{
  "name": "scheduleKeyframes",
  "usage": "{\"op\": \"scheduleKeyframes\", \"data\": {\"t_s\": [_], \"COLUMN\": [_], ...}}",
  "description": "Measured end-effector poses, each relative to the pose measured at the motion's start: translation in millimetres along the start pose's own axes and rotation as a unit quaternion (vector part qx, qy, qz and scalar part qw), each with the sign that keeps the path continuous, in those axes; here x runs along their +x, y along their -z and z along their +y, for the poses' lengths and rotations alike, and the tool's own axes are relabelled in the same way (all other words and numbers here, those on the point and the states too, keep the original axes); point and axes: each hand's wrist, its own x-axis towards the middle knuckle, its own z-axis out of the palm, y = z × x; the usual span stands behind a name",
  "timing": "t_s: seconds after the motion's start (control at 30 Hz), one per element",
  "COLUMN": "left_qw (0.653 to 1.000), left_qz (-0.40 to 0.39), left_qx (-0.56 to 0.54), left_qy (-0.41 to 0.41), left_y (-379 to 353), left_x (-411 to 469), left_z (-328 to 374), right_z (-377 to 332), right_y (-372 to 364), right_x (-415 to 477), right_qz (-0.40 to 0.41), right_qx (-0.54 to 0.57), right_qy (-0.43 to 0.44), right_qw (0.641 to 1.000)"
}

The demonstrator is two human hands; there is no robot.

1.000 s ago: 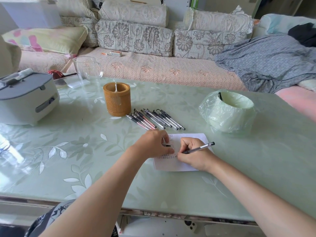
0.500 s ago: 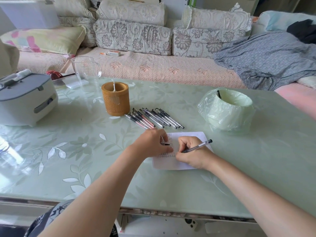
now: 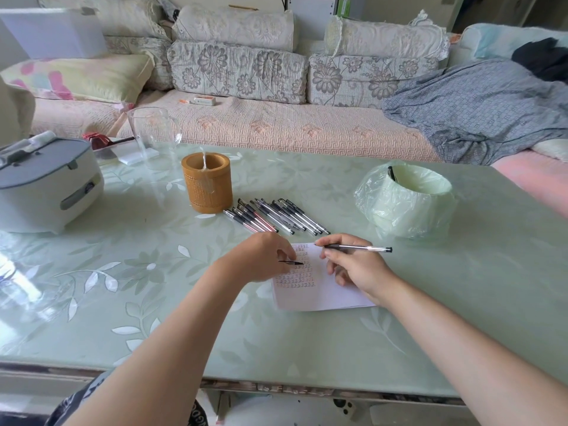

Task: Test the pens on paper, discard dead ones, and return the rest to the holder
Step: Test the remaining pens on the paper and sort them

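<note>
right hand (image 3: 353,265): fingers pinched around a clear-barrelled pen with a dark cap end (image 3: 358,248); pen lies near level, tip pointing left, lifted off the sheet, butt end out to the right
left hand (image 3: 264,256): fingers curled down, resting on the left edge of the sheet; a small black pen cap (image 3: 290,262) pokes out from the fingertips, gripped there
paper: white sheet with rows of small scribble marks (image 3: 310,290), flat on the table between both hands, marks fill its upper left part, lower part blank
loose pens: row of clear-barrelled pens with black and red grips (image 3: 273,216), side by side, slanted, on the table just right of the holder and just beyond the sheet; exact count cannot tell
holder: round tan bamboo pen holder (image 3: 206,182), upright, far-left of the pen row, touching or nearly touching the nearest pen; contents cannot tell
bin: small round bin lined with a pale green plastic bag (image 3: 404,199), on the table right of the pens, well apart from them; one dark pen (image 3: 391,173) stands against its inner rim
table: pale green glass-topped table with white leaf pattern (image 3: 129,272)
other: grey-and-white lidded appliance (image 3: 46,182) at far left; clear glass jug (image 3: 153,133) behind the holder; floral-cushioned sofa (image 3: 239,72) beyond the table
</note>
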Motion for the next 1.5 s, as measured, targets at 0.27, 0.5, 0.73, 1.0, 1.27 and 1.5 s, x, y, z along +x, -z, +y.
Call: {"op": "scheduleKeyframes", "data": {"t_s": [0.27,0.5,0.73,1.0,1.27,1.5], "left_qw": [0.998,0.991,0.988,0.989,0.981,0.966], "left_qz": [0.055,0.112,0.126,0.104,0.032,-0.025], "left_qx": [0.001,-0.066,-0.09,-0.109,-0.188,-0.248], "left_qy": [0.0,-0.003,0.006,0.003,0.03,0.068], "left_y": [2.6,12.4,14.6,12.7,10.1,8.7], "left_x": [0.9,1.7,0.6,-1.7,-6.2,-14.9], "left_z": [-0.7,-5.8,-4.3,0.6,16.1,26.4], "right_z": [-21.5,-33.3,-39.9,-33.9,-33.4,-29.9], "right_y": [-8.6,-8.8,-9.3,-7.0,-16.9,-28.2], "right_x": [5.3,17.9,14.4,18.3,5.5,-2.0], "right_qz": [-0.041,0.016,0.065,0.028,-0.012,0.001], "right_qx": [0.081,-0.205,-0.476,-0.516,-0.593,-0.664], "right_qy": [-0.04,0.067,0.148,0.188,0.203,0.162], "right_qw": [0.995,0.976,0.864,0.835,0.779,0.73]}}
